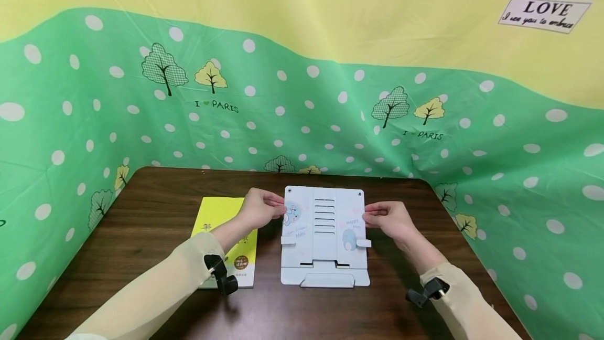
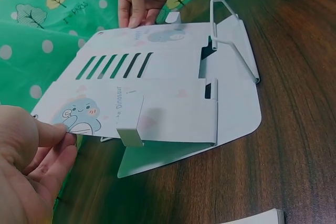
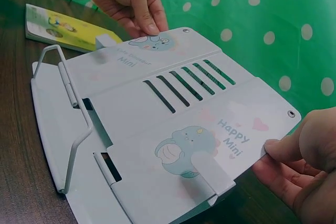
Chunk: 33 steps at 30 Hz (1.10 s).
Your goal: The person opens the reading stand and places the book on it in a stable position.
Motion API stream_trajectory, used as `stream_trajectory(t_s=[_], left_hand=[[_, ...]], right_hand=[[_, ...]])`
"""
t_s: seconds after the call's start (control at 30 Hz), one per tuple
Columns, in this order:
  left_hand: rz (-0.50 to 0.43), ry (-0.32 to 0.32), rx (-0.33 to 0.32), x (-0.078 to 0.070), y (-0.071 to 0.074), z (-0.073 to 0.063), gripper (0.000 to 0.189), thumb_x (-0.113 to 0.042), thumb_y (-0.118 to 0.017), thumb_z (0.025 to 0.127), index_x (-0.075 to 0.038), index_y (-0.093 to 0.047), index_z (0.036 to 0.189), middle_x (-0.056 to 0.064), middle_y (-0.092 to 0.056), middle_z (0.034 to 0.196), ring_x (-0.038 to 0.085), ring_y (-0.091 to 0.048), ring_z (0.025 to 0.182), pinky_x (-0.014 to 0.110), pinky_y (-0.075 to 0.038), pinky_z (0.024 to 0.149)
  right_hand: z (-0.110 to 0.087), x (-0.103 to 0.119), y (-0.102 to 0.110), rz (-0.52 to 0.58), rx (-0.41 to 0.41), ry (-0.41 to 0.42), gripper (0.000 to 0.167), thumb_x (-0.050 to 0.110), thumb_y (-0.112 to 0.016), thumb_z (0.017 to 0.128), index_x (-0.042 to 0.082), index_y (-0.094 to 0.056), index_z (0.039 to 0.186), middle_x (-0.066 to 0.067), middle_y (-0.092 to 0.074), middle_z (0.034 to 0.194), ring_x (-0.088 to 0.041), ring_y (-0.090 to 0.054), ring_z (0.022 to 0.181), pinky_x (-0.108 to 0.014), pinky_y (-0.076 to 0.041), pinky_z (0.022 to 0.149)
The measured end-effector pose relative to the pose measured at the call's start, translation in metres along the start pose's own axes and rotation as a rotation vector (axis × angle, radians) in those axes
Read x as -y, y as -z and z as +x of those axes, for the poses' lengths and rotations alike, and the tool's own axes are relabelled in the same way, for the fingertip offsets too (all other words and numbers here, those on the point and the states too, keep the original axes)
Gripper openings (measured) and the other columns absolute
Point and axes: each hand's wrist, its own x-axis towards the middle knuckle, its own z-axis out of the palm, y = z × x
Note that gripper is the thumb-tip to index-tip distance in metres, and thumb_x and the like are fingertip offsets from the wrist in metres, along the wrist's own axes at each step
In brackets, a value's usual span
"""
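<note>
A white book stand [image 1: 325, 224] with cartoon dinosaur prints and a row of slots stands on the table, its back panel tilted up from a flat base [image 2: 236, 93]. My left hand [image 1: 258, 209] pinches the panel's left edge between thumb and fingers. On the opposite edge, my right hand [image 1: 390, 219] pinches it the same way, near the "Happy Mini" print. A small page clip [image 2: 131, 129] sits on each side of the panel. At the front, a white wire bracket [image 3: 79, 124] rises from the base.
A yellow book [image 1: 247, 256] lies left of the stand, partly under my left forearm. The dark wooden table [image 1: 311, 314] ends at a green and yellow curtain [image 1: 302, 104] behind and on both sides. Each wrist wears a black camera mount [image 1: 220, 274].
</note>
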Motion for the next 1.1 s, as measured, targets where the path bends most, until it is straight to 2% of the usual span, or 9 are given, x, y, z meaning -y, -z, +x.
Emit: stream_trajectory(t_s=[0.2,0.4,0.57,0.87,1.1], left_hand=[[0.008,-0.039,0.009,-0.007,0.002,-0.006,0.012,-0.002,-0.082,0.092,0.000,-0.080,0.103,0.008,-0.076,0.089,0.028,-0.077,0.088,0.033,-0.063,0.077],[0.033,-0.081,0.017,-0.014,0.005,-0.014,0.011,-0.005,-0.083,0.092,-0.002,-0.081,0.102,0.006,-0.077,0.089,0.028,-0.077,0.088,0.034,-0.063,0.077],[0.079,-0.122,0.023,-0.017,0.007,-0.020,0.011,-0.008,-0.084,0.092,-0.006,-0.081,0.103,0.002,-0.077,0.089,0.020,-0.075,0.083,0.034,-0.062,0.076],[0.088,-0.185,0.029,-0.025,0.009,-0.029,0.011,-0.009,-0.084,0.092,-0.008,-0.082,0.102,0.001,-0.076,0.090,0.018,-0.073,0.082,0.033,-0.061,0.075],[0.110,-0.225,0.009,-0.028,0.009,-0.036,0.011,-0.012,-0.085,0.092,-0.009,-0.082,0.102,-0.001,-0.076,0.090,0.016,-0.073,0.083,0.032,-0.061,0.075]], right_hand=[[-0.008,0.010,0.003,0.000,-0.013,0.022,0.026,-0.001,-0.074,0.098,-0.012,-0.069,0.121,-0.022,-0.072,0.106,-0.029,-0.076,0.091,-0.049,-0.059,0.091],[-0.015,0.018,0.006,0.010,-0.021,0.059,0.027,-0.001,-0.075,0.097,-0.013,-0.069,0.120,-0.024,-0.072,0.107,-0.029,-0.076,0.091,-0.042,-0.062,0.086],[-0.021,0.021,0.012,0.028,-0.027,0.090,0.027,-0.001,-0.075,0.098,-0.014,-0.069,0.120,-0.024,-0.072,0.107,-0.029,-0.076,0.093,-0.036,-0.063,0.083],[-0.029,0.027,0.017,0.037,-0.039,0.173,0.025,-0.003,-0.077,0.095,-0.015,-0.070,0.116,-0.026,-0.071,0.103,-0.038,-0.076,0.093,-0.032,-0.063,0.078],[-0.037,0.031,0.020,-0.009,-0.055,0.204,0.025,0.000,-0.079,0.095,-0.014,-0.072,0.115,-0.025,-0.073,0.103,-0.029,-0.077,0.089,-0.033,-0.063,0.080]])
